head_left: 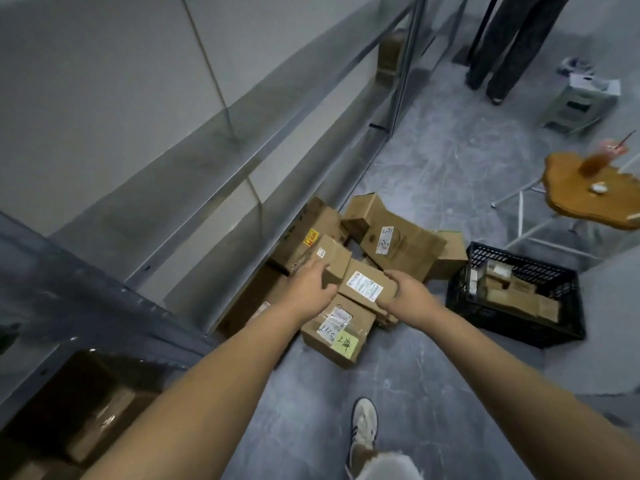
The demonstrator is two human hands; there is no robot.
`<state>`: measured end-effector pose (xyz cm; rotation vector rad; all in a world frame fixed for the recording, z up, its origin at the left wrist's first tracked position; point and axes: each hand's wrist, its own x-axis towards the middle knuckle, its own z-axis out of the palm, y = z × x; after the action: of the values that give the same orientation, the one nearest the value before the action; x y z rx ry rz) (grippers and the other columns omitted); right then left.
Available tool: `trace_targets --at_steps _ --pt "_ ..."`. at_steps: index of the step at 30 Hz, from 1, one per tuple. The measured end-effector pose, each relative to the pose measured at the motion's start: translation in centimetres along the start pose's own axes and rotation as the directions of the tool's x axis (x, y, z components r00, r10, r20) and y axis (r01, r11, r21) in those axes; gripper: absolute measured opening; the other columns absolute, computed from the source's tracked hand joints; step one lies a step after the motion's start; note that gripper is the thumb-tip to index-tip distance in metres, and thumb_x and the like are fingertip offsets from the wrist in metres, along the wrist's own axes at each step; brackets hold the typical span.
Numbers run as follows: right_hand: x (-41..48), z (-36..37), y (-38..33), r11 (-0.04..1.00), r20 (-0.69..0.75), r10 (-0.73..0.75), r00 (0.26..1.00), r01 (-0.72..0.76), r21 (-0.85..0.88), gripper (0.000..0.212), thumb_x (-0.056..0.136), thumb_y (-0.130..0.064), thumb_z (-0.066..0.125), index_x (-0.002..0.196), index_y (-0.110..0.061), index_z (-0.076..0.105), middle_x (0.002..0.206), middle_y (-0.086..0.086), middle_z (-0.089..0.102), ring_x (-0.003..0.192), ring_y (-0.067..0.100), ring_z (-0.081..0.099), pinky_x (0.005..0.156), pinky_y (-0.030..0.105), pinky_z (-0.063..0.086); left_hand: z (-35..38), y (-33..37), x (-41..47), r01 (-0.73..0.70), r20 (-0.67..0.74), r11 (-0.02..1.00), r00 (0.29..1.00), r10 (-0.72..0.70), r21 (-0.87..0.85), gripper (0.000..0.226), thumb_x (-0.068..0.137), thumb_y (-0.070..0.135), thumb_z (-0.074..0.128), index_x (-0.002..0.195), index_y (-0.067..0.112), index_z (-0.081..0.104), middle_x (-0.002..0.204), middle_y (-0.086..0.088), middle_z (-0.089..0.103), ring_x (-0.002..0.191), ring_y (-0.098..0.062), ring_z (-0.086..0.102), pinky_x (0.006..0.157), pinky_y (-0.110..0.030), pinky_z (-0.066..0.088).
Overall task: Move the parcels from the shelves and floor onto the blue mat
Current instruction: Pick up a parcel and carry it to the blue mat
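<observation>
Bent over a heap of brown cardboard parcels point(301, 230) on the grey concrete floor point(433, 168), hard against the foot of the grey metal shelving point(242, 150). Gripping 2 of them at once. With the left hand point(311, 285), fingers point(317, 266) curled over the top of a small plain brown cardboard box point(336, 259). With the right hand point(408, 294), fingers clenched round the near end of a small brown cardboard parcel with a white printed label point(363, 287). Held side by side and touching, just above a brown box with a yellow-green handwritten note point(337, 332); cannot tell whether lifted clear yet. Behind, a large dented brown carton with a white sticker point(398, 242). Just right of the heap, a black plastic lattice crate point(485, 249) with more small boxes in it.

Looks like the pick-up step, and early in the job, judging by how many parcels lie unmoved. No sight of the blue mat here.

Next, probably: lift both straight up, clear of the neighbours, without toppling the heap. Keep each grip firm, with 1 hand to 1 box. Then turn to find the mat before setting down. Mind the crate rim and the white trainer point(363, 427) close by.
</observation>
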<state>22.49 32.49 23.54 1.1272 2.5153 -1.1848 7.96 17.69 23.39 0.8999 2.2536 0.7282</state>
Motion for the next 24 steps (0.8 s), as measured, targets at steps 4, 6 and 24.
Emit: trace_targets --at_steps 4,6,24 --pt "7.3 1.3 4.3 0.992 0.047 0.109 0.993 -0.111 0.056 0.064 0.081 -0.022 0.067 0.14 -0.018 0.044 0.13 0.004 0.057 0.104 0.016 0.057 0.082 0.025 0.046 4.2 -2.4 6.3 0.145 -0.019 0.982 0.989 -0.148 -0.125 0.053 0.093 0.021 0.054 0.144 0.015 0.04 0.147 0.001 0.037 0.125 -0.011 0.041 0.099 -0.023 0.032" --pt "10.8 3.3 7.0 0.981 0.093 0.174 0.98 -0.181 0.066 0.065 0.084 -0.025 0.066 0.143 -0.019 0.039 0.137 0.004 0.053 0.102 0.014 0.055 0.077 0.017 0.043 7.1 -4.8 9.4 0.208 -0.003 0.966 0.977 -0.211 -0.155 0.052 0.094 0.02 0.054 0.143 0.012 0.041 0.148 -0.003 0.037 0.129 -0.016 0.042 0.1 -0.024 0.032" --pt "28.1 30.1 28.1 0.738 0.316 0.526 0.789 -0.609 0.292 0.024 0.089 -0.014 0.058 0.113 -0.01 0.062 0.105 0.001 0.067 0.096 0.017 0.061 0.077 0.027 0.049 28.1 -32.8 27.0 0.562 0.176 0.804 0.826 -0.535 -0.193 0.034 0.095 0.026 0.052 0.125 0.01 0.055 0.121 -0.009 0.063 0.102 -0.021 0.057 0.082 -0.023 0.039"
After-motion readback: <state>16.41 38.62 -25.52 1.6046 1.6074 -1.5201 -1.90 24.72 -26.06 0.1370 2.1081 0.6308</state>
